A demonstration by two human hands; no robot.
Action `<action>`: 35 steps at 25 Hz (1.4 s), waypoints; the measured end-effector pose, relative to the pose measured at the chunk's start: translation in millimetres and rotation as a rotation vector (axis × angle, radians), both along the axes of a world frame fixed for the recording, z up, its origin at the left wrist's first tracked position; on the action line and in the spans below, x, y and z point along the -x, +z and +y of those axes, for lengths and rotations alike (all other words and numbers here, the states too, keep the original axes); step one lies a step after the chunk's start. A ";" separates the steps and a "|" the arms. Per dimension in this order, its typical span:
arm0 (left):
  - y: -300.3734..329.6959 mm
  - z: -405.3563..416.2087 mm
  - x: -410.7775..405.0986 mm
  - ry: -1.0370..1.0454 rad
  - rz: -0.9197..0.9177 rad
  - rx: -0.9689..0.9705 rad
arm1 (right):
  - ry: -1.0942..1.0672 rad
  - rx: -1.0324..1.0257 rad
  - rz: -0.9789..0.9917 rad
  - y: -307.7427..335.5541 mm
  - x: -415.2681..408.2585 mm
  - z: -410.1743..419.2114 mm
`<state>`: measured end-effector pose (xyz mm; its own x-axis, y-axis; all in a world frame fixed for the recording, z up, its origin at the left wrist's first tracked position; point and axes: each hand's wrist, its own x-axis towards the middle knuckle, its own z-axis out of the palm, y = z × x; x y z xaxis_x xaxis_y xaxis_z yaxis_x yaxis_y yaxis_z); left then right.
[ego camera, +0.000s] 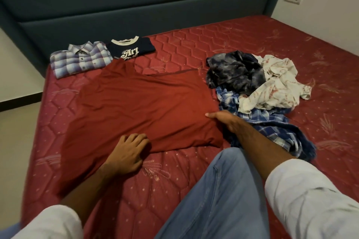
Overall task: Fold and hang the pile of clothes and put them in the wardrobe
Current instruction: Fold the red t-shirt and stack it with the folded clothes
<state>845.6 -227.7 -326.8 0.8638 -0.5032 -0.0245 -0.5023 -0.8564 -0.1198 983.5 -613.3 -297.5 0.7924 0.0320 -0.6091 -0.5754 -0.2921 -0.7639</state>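
Red shirt (139, 101) flat on bed (252, 44); left hand (126, 153) grasps its hem, right hand (225, 120) its side; pile (258, 87) beside shirt.

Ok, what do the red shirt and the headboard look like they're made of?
The red shirt looks like thin, matte jersey knit: it drapes in soft ripples. The headboard seems padded and covered in matte blue-grey fabric or leatherette, with stitched horizontal panels; which one, I cannot tell.
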 end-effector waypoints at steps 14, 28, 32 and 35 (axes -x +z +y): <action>9.5 79.1 47.8 0.247 0.189 0.112 | 0.544 0.990 -0.159 -1.3 43.9 6.0; 13.2 92.0 87.9 0.318 0.079 0.139 | 1.295 0.834 -0.606 -5.7 69.8 73.1; 28.2 96.6 81.5 0.292 0.460 0.250 | 1.387 0.913 -0.519 -3.4 71.6 71.7; 22.7 94.3 78.3 0.267 0.222 0.233 | 1.364 1.041 -0.492 5.0 75.2 84.3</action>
<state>767.3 -133.4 -304.1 0.9512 -0.2765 -0.1369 -0.2508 -0.9513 0.1792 908.3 -529.0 -292.6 0.6338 0.5509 -0.5430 0.6651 -0.7466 0.0189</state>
